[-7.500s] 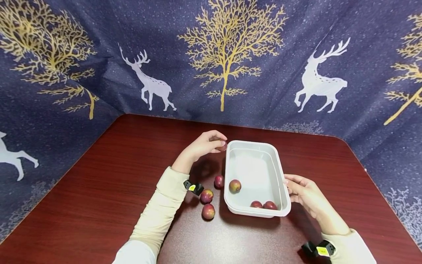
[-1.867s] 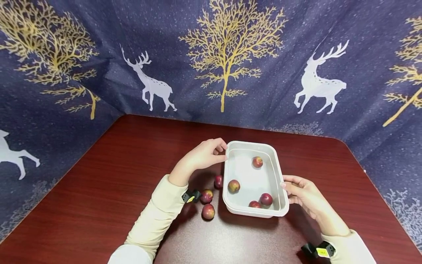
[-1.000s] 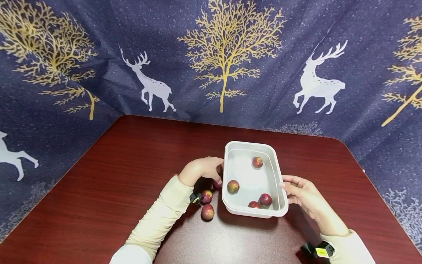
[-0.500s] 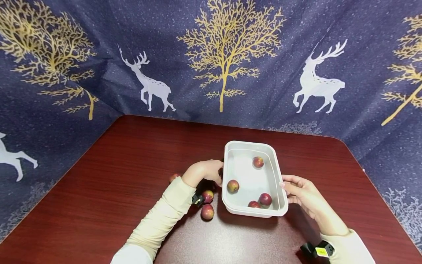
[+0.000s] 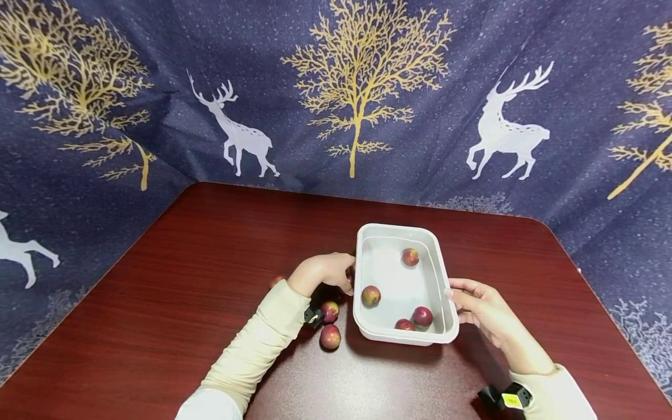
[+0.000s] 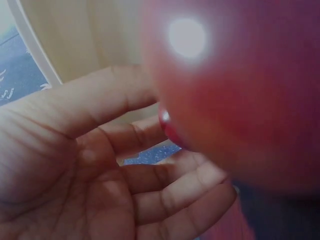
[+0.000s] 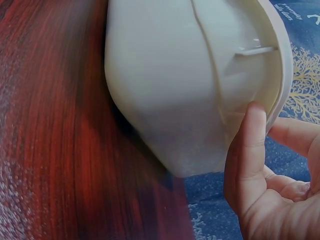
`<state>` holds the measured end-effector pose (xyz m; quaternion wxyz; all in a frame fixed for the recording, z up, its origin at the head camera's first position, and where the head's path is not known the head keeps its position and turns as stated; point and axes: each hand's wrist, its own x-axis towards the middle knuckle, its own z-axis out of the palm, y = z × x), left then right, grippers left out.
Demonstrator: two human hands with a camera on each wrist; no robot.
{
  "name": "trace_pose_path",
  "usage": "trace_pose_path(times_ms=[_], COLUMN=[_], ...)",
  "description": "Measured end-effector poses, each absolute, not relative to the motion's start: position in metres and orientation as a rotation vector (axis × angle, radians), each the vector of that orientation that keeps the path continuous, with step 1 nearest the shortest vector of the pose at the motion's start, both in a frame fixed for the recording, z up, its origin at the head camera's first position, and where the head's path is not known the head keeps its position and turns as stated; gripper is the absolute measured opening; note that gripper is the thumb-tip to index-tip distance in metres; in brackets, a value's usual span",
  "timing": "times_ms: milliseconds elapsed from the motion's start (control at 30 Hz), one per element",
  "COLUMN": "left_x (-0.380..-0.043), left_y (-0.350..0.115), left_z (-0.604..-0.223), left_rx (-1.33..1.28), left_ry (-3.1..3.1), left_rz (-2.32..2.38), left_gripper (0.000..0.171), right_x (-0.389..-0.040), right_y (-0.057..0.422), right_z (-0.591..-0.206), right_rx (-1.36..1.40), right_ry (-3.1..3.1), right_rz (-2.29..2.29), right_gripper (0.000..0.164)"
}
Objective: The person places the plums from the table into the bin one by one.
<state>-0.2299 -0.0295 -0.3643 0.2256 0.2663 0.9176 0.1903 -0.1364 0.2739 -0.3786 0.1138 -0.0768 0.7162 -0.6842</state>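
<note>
Held plum: dark-red plum point(image 6: 171, 129) just outside the left wall of the white rectangular plastic container point(image 5: 395, 277); mostly covered by the fingers; cannot tell if its underside touches the wood-grain table point(image 5: 220, 233)
Left hand: left hand point(image 5: 331, 272) grasping the dark-red plum, thumb and fingers bent around it; in the left wrist view a plum close to the lens point(image 6: 240, 95), blurred, hides some of the fingertips
Right hand: right hand point(image 5: 482, 306) pinching the container's right rim between thumb and fingers
Inside container: four plums; red-and-yellow plum point(image 5: 410, 257) toward the far end, greenish-brown plum point(image 5: 371, 296) near the left wall, purple-red plum point(image 5: 422, 317) and bright-red plum point(image 5: 404, 325) side by side at the near end, the latter partly cut off by the near rim
On table, left of container: yellow-mottled plum point(image 5: 330, 311) beside the left wrist camera point(image 5: 314, 317); rosy plum point(image 5: 330, 337) just nearer the person; half-hidden plum point(image 5: 276, 282) behind the left sleeve point(image 5: 262, 332)
Right forearm: right wrist camera point(image 5: 517, 396), black with a yellow label, at the cuff of the cream right sleeve point(image 5: 559, 394)
Behind: navy backdrop point(image 5: 310, 128) with white deer and golden trees, rising past the table's far edge
</note>
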Motion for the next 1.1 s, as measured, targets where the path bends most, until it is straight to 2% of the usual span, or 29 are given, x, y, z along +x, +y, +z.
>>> trace_pose_path(times_ms=[667,1100], left_x=[-0.238,-0.239], left_y=[-0.044,-0.055], left_z=[-0.355,-0.345], left_rx=[0.838,0.885], left_ry=[2.561,2.608], left_rz=[0.593,0.85], left_gripper=[0.029,0.025], right_x=[-0.137,-0.137], right_y=[0.273,0.272], right_z=[-0.378,-0.379], right_rx=[-0.186,-0.169], right_ry=[2.123,2.105], right_rz=[-1.988,-1.991], right_gripper=[0.023,0.024])
